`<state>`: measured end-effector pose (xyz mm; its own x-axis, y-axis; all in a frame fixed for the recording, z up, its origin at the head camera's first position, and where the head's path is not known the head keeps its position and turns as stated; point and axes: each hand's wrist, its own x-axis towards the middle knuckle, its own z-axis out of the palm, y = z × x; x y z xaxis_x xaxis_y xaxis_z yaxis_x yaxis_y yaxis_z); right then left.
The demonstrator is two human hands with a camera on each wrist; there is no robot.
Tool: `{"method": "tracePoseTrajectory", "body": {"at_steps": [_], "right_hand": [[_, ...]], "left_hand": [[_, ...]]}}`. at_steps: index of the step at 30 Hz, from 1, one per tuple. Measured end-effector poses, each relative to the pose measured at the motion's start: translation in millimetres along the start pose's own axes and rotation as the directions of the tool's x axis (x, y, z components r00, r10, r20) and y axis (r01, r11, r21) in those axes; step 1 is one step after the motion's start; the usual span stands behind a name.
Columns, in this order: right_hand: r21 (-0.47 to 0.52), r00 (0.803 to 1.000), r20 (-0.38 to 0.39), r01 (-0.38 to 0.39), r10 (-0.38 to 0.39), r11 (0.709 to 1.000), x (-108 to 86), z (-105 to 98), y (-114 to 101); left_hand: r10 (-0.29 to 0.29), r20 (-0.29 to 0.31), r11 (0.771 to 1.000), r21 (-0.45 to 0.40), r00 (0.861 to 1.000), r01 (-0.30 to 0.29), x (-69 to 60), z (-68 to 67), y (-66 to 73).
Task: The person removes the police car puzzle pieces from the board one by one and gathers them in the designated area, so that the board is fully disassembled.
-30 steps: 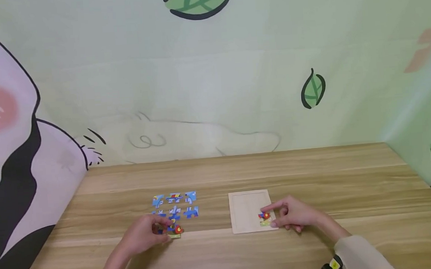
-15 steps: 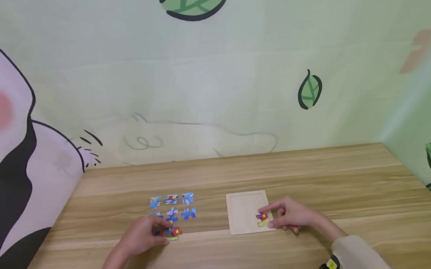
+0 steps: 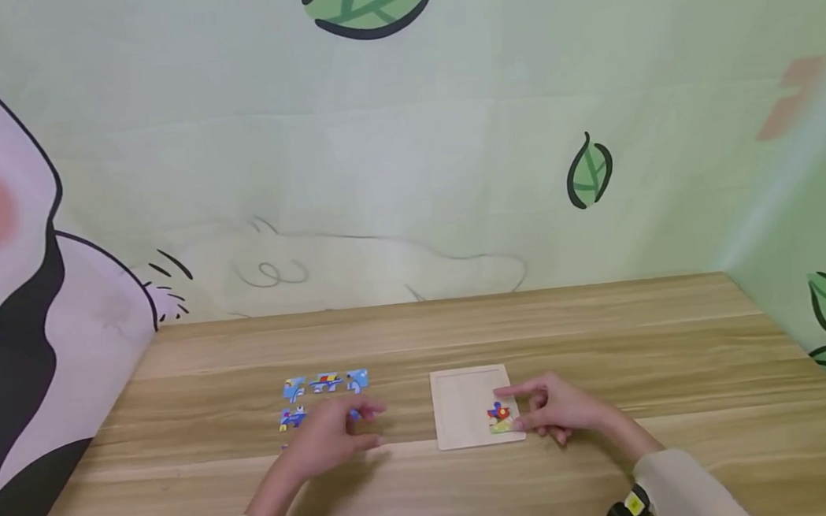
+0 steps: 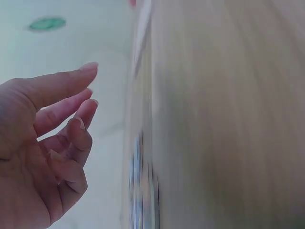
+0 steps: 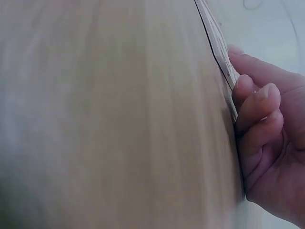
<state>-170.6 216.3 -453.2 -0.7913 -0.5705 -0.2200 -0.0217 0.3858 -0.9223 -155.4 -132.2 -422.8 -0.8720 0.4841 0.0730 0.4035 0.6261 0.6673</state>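
Note:
My left hand (image 3: 333, 436) hovers over the jigsaw pieces, its thumb and index finger apart with nothing between them; in the left wrist view the left hand (image 4: 47, 138) hangs above the table, its other fingers loosely bent. Blue jigsaw pieces (image 3: 327, 382) lie to its left and behind it, several partly hidden by it. My right hand (image 3: 553, 409) rests at the right edge of a square wooden puzzle tray (image 3: 458, 409). Its index finger reaches straight over the tray, and its thumb touches beside a red, blue and yellow-green jigsaw piece (image 3: 499, 417) in the lower right corner.
The wooden table (image 3: 427, 486) runs back to a wall printed with leaves and a panda. Near the right sleeve (image 3: 682, 486) is a black object with a yellow label (image 3: 630, 507).
My left hand has left the lower-left jigsaw pieces and moved right, its thumb and index finger spread. My right index finger has shifted slightly up off the piece's top. The view has drifted a little.

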Motion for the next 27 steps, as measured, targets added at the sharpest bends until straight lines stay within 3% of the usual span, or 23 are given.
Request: {"method": "tracePoseTrajectory", "body": {"at_steps": [5,9,16,22,27], "right_hand": [[-0.010,0.998,-0.037,-0.043,0.042,0.999,-2.0,-3,0],[-0.031,0.997,-0.038,-0.064,0.063,0.997,-0.3,-4,0],[-0.033,0.998,-0.030,-0.059,0.058,0.998,1.8,-5,2],[-0.019,0.998,-0.027,-0.054,0.053,0.998,0.4,-5,3],[-0.010,0.999,-0.026,-0.047,0.047,0.999,-0.4,-5,5]], "left_hand": [[0.027,0.081,0.996,-0.088,0.996,-0.020,27.2,30.6,27.9],[0.013,0.139,0.996,-0.091,0.990,0.000,46.1,48.8,42.8],[-0.020,0.192,1.000,-0.001,0.981,0.021,75.6,72.0,61.2],[-0.044,0.224,0.996,0.082,0.974,0.026,87.3,88.2,71.4],[-0.064,0.201,0.994,0.097,0.978,0.045,88.8,92.7,77.1]]}}
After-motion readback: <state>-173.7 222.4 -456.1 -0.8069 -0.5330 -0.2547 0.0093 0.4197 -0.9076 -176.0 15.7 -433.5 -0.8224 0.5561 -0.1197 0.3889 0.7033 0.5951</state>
